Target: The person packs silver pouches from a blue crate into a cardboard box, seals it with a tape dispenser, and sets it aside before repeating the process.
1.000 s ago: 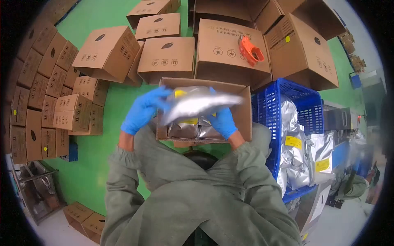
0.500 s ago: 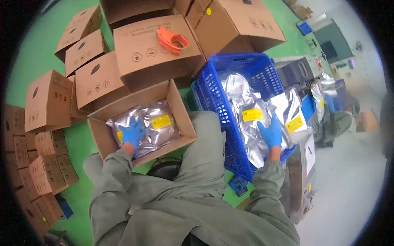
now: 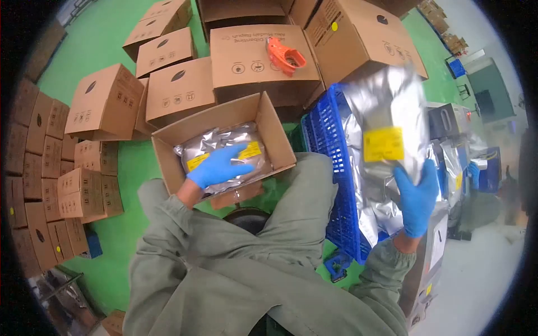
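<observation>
My right hand (image 3: pixel 417 199), in a blue glove, grips the lower end of a silver foil pouch (image 3: pixel 395 109) with a yellow label. It holds the pouch up over a blue plastic basket (image 3: pixel 330 131), where more foil pouches (image 3: pixel 367 221) lie. Over to the left, my left hand (image 3: pixel 221 167), gloved too, is open with fingers stretched out, just over the silver pouches (image 3: pixel 244 134) inside an open cardboard box (image 3: pixel 277 134). Yellow labels show on these, partly covered by the hand.
An orange tape dispenser (image 3: pixel 287 57) lies on a closed carton (image 3: pixel 252 50) ahead. More cartons (image 3: pixel 103 101) stand at the left, some stacked. A blue object (image 3: pixel 338 264) is on the green floor by the basket. At the right, another person's gloved hand (image 3: pixel 474 175) is beside foil pouches.
My right hand has lifted a foil pouch up from the basket. My left hand has turned, its fingers now pointing right across the boxed pouches. The whole view has shifted.
</observation>
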Tool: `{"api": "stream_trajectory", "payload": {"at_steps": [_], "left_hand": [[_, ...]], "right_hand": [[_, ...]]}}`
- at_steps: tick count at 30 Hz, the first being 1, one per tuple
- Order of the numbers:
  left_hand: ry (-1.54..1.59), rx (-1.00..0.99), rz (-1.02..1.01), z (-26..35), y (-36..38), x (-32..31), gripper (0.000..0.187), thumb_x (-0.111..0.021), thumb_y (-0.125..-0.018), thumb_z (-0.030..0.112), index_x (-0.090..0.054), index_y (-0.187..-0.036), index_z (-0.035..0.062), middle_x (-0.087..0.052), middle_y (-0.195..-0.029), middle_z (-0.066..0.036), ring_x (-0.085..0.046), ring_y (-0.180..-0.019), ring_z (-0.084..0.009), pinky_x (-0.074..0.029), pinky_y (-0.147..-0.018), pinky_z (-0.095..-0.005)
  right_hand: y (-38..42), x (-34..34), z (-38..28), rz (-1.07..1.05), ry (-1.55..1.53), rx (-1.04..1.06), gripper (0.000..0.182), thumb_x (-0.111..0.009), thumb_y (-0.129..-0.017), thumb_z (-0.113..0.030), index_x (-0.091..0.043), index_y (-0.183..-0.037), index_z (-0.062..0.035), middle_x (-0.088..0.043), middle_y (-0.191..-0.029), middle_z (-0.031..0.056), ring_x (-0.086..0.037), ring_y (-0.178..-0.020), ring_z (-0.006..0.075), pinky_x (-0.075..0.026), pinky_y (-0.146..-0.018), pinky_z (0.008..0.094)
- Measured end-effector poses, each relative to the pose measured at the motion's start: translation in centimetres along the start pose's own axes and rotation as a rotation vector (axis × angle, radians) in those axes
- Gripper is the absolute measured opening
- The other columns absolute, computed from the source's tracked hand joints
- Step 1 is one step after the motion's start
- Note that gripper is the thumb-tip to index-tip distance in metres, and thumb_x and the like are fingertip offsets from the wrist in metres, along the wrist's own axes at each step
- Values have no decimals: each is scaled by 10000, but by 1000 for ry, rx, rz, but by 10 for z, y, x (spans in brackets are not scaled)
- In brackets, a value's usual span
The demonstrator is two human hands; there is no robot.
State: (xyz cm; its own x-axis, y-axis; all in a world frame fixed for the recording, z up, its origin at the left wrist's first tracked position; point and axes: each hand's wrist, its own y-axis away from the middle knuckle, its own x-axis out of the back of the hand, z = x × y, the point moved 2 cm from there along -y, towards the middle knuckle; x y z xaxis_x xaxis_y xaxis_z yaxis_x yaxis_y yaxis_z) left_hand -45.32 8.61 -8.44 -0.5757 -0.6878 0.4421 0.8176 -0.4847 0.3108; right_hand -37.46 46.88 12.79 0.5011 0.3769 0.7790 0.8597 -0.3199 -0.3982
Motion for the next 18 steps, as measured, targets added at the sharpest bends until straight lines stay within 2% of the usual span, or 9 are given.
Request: {"api": "stream_trajectory", "payload": {"at_steps": [2, 3, 4, 5, 6, 9, 12, 16, 18], "left_hand": [[395, -267, 70, 72, 3, 2, 922, -772, -758, 259, -262, -1499, 57, -588, -1227, -175, -532, -1223, -283, -459, -984, -404], [393, -273, 87, 92, 3, 7, 922, -772, -758, 259, -262, -1499, 57, -588, -1227, -175, -532, -1223, -283, -459, -984, -404], [574, -447, 235, 109, 5, 16, 916, -775, -742, 171, -259, -1485, 31, -610, -1172, -169, -560, -1186, -264, -479, -965, -393], [750, -622, 382, 120, 12, 26, 913, -778, -726, 84, -256, -1471, 6, -633, -1117, -162, -587, -1149, -245, -500, -946, -382], [745, -626, 396, 124, 23, 36, 913, -778, -726, 84, -256, -1471, 6, -633, -1117, -162, -587, -1149, -245, -500, -946, -382], [855, -331, 723, 102, 49, 47, 618, -724, -771, -4, -419, -1307, -43, -627, -1083, -105, -641, -949, -172, -536, -836, -283], [1148, -218, 646, 52, 30, 28, 583, -717, -785, -19, -436, -1295, -45, -623, -1077, -102, -627, -964, -162, -534, -841, -290], [872, -265, 858, 63, 55, 30, 557, -737, -777, -6, -481, -1269, -63, -625, -1101, -102, -613, -1016, -156, -532, -849, -295], [951, -328, 902, 66, 58, 27, 586, -762, -753, 6, -487, -1266, -57, -628, -1106, -99, -618, -1009, -159, -533, -838, -295]], "right_hand": [[2, -4, -51, 31, -337, 34, 349, -774, -731, -129, -571, -979, 10, -597, -780, 77, -533, -692, 118, -452, -629, 307], [4, -23, -68, -22, -582, 27, 390, -773, -733, -113, -566, -1037, 15, -620, -837, 78, -560, -734, 118, -470, -654, 308], [5, -43, -79, -82, -826, 16, 435, -772, -734, -97, -562, -1096, 20, -643, -894, 78, -586, -775, 119, -489, -679, 310], [1, -61, -85, -287, -657, 163, 480, -765, -740, -82, -538, -1148, 28, -647, -952, 92, -603, -828, 135, -502, -716, 314], [-3, -80, -90, -483, -478, 311, 526, -758, -746, -67, -513, -1201, 36, -651, -1010, 107, -620, -881, 150, -516, -752, 318], [4, -146, -126, -770, -905, 73, 572, -746, -758, -61, -490, -1263, 21, -646, -1053, 89, -622, -945, 155, -517, -816, 305], [22, -235, -135, -962, -1263, -250, 549, -755, -766, -54, -507, -1249, 26, -648, -1048, 82, -622, -956, 149, -517, -827, 292], [28, -222, -144, -811, -1289, -143, 508, -794, -724, -24, -561, -1172, 33, -658, -1040, 81, -639, -900, 151, -537, -794, 294], [18, -208, -144, -785, -1181, -61, 542, -825, -689, -33, -569, -1162, 30, -661, -1046, 76, -641, -873, 143, -543, -763, 293]]}}
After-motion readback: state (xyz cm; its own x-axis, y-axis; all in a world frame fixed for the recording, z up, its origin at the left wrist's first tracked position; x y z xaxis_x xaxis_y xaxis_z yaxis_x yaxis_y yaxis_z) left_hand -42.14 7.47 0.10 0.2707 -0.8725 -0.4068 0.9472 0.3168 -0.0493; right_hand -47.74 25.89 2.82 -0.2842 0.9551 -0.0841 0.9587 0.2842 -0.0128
